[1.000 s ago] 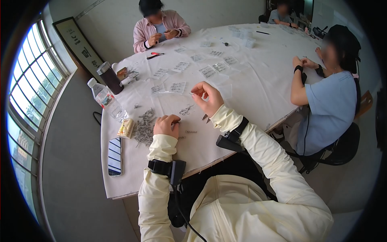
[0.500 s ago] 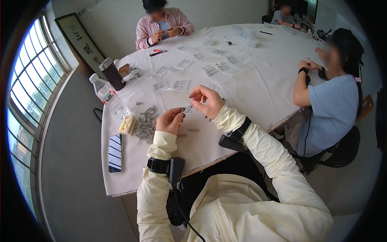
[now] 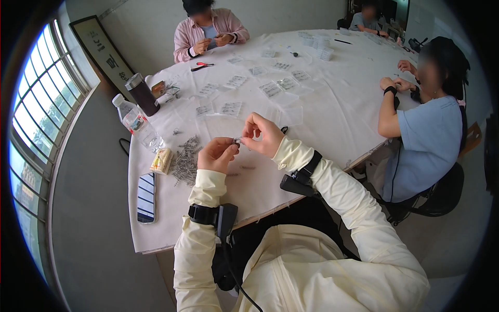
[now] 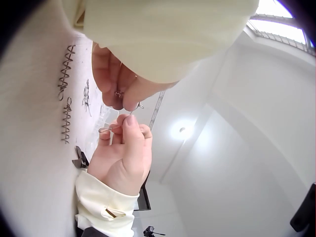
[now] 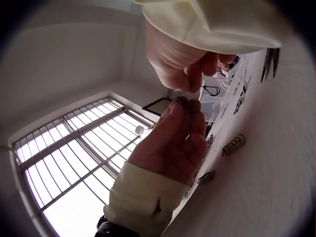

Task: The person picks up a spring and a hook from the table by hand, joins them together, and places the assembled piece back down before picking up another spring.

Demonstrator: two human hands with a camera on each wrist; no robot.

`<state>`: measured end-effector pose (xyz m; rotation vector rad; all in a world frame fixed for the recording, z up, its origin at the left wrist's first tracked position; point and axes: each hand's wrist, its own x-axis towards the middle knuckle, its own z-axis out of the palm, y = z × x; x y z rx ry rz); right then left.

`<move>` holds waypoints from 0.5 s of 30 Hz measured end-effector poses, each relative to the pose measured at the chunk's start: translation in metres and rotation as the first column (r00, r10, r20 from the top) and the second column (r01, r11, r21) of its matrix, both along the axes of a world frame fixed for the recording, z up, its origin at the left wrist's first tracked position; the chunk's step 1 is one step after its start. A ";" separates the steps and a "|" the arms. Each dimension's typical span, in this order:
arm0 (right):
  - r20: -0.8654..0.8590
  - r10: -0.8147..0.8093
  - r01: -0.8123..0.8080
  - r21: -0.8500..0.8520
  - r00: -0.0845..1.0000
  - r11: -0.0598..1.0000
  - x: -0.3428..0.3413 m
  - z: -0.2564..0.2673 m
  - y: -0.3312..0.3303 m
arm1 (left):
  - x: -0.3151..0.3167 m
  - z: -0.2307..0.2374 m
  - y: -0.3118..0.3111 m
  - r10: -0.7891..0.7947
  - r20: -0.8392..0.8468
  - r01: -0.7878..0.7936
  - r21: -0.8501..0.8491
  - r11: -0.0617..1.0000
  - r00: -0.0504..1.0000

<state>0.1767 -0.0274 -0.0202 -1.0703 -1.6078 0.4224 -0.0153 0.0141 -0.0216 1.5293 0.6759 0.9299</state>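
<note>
My left hand [image 3: 215, 155] pinches a small metal wire piece [image 3: 236, 141] between thumb and fingers. Facing it, my right hand [image 3: 264, 136] pinches a thin wire at that piece, the fingertips of both hands nearly meeting. In the left wrist view a wire loop [image 4: 104, 130] sticks out from the right hand [image 4: 123, 153]; the right wrist view shows the same loop [image 5: 212, 90] below that hand. The fingertips partly hide the small piece. Two coiled springs [image 4: 66, 73] lie on the cloth beneath the hands, with a few wire pieces [image 4: 86, 98] near them.
Left of my left hand are a pile of springs [image 3: 186, 162], a yellow packet [image 3: 161, 160], a phone [image 3: 146, 197], a bottle [image 3: 138, 124] and a dark flask [image 3: 142, 94]. Clear trays [image 3: 231, 108] and red-handled pliers [image 3: 201, 66] lie farther back. Other people sit around the table.
My left hand has lifted from beside the spring pile with a small metal piece, and turned towards my right hand. The right hand has moved slightly down, and the two now meet at the piece.
</note>
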 end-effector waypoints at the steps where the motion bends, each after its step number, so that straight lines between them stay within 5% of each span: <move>1: 0.000 0.000 0.000 0.000 1.000 1.000 0.000 0.000 0.000 | 0.000 0.001 0.000 0.004 -0.013 -0.004 0.022 1.000 1.000; 15: 0.023 0.063 -0.061 -0.090 0.998 0.994 -0.002 0.010 -0.007 | 0.001 0.000 -0.002 0.050 -0.076 -0.043 0.088 0.995 0.996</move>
